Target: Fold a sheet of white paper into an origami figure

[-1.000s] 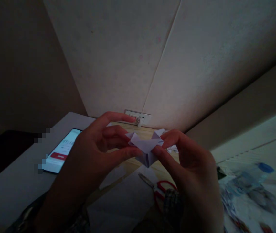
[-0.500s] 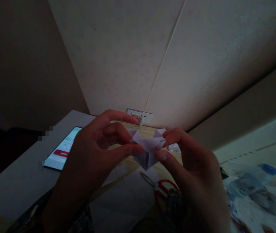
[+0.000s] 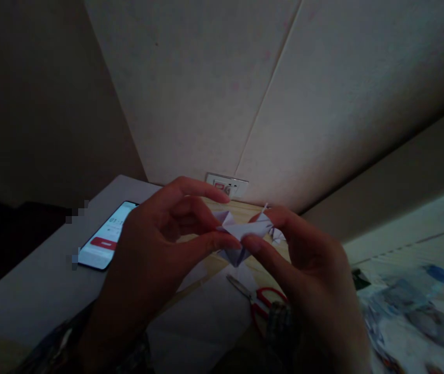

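Observation:
Held up in front of me is a small folded piece of white paper (image 3: 248,228) with pointed flaps. My left hand (image 3: 167,234) pinches its left side between thumb and fingers, with the index finger stretched out above. On the right side, my right hand (image 3: 303,249) grips it with thumb and index finger, the thumb pressing on the near face. Below the hands lie a flat white paper sheet (image 3: 198,327) and red-handled scissors (image 3: 255,298), their blades resting over the sheet. Another folded white paper piece (image 3: 277,236) shows partly behind my right fingers.
A lit phone (image 3: 105,239) lies on a pale surface (image 3: 30,291) at the left, partly covered by my left hand. A wall socket (image 3: 227,184) is behind the table. At the right are a blue-capped plastic bottle (image 3: 413,285) and clear plastic wrapping (image 3: 420,343).
My right thumb and fingers have moved inward and up over the folded paper. Its right flap is now tilted, and less of the lower point shows. The view has shifted slightly.

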The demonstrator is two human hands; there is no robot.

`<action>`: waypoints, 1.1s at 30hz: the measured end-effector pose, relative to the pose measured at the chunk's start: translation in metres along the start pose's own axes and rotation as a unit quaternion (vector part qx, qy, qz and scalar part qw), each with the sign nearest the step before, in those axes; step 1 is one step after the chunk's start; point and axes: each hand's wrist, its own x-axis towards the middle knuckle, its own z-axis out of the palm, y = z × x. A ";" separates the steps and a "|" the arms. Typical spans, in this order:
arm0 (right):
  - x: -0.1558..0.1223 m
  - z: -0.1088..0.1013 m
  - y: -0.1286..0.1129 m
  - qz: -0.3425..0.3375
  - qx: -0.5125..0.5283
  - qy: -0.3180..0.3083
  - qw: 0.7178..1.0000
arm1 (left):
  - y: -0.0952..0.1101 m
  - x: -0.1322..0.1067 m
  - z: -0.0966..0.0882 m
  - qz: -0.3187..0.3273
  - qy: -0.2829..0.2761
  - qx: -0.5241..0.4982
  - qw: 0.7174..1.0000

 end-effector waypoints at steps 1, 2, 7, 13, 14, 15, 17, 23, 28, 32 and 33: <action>0.000 0.000 0.000 0.002 0.002 0.004 1.000 | 0.000 0.000 0.000 0.000 -0.001 -0.002 1.000; 0.000 0.001 0.000 0.004 0.004 0.007 1.000 | 0.000 0.000 0.000 -0.002 0.000 -0.003 1.000; 0.001 0.003 0.001 0.003 -0.001 0.024 1.000 | 0.000 0.000 0.001 -0.010 -0.016 -0.020 1.000; 0.001 0.006 0.001 -0.016 -0.002 0.027 1.000 | 0.000 -0.002 0.003 0.002 0.001 -0.010 1.000; 0.001 0.007 0.001 -0.023 -0.002 0.029 0.999 | -0.001 -0.002 0.003 0.005 0.007 -0.008 1.000; 0.002 0.008 0.001 -0.029 -0.003 0.034 0.999 | -0.001 -0.002 0.004 0.008 0.009 -0.005 1.000; 0.002 0.009 0.002 -0.034 -0.009 0.041 0.999 | -0.003 -0.002 0.004 0.007 0.012 -0.003 1.000; 0.003 0.005 0.004 -0.032 -0.036 0.032 0.998 | -0.009 0.000 0.002 -0.015 -0.004 -0.010 1.000; 0.004 0.001 0.004 -0.038 -0.030 0.011 0.999 | -0.008 0.000 -0.001 -0.010 -0.041 0.004 0.999; 0.004 0.001 0.004 -0.049 -0.017 0.005 0.999 | -0.006 0.000 -0.003 -0.013 -0.070 0.045 0.996; 0.005 0.000 0.004 -0.049 -0.019 0.001 0.999 | -0.006 0.000 -0.004 -0.013 -0.078 0.052 0.996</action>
